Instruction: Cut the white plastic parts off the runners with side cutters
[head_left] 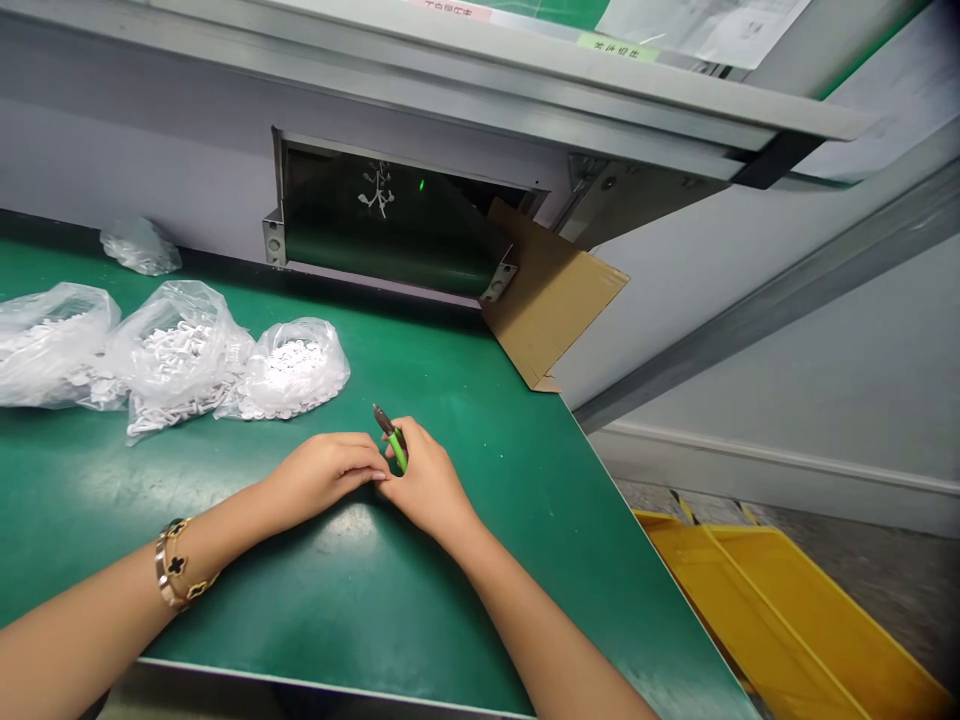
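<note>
While my right grip [429, 478] held the green cutters [397, 450] at two o'clock from my left grip [326, 475], whose hold I couldn't tell, one slip could have nipped my nearby fingers [360, 461].

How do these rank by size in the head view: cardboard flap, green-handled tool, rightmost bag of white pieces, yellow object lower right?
1. Yellow object
2. Cardboard flap
3. Rightmost bag
4. Green-handled tool
Apparent size only; the table partly hides the yellow object.
</note>
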